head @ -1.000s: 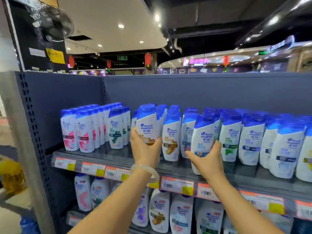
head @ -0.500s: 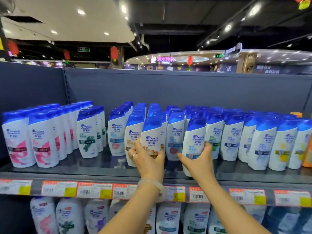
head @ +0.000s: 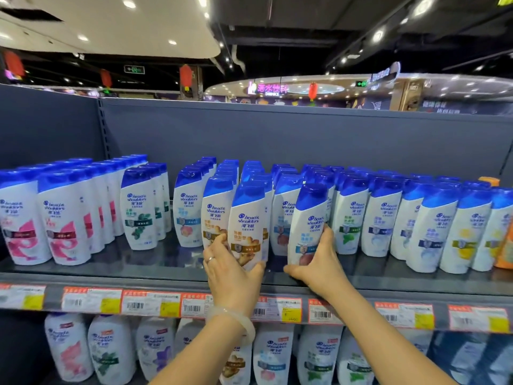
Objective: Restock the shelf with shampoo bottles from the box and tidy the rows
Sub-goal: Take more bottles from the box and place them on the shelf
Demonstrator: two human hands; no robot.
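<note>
Bottles stand in rows on the shelf. Left hand grasps the ginger bottle low down — fingers curl round its left side. Right hand grasps the tilted blue-label bottle at its base — fingers on its right edge.

- Bottle rows stand side by side on the upper shelf.
- Two front bottles (each hand-held) sit centre, forward of their rows.
- More bottles stand on the shelf below.
</note>
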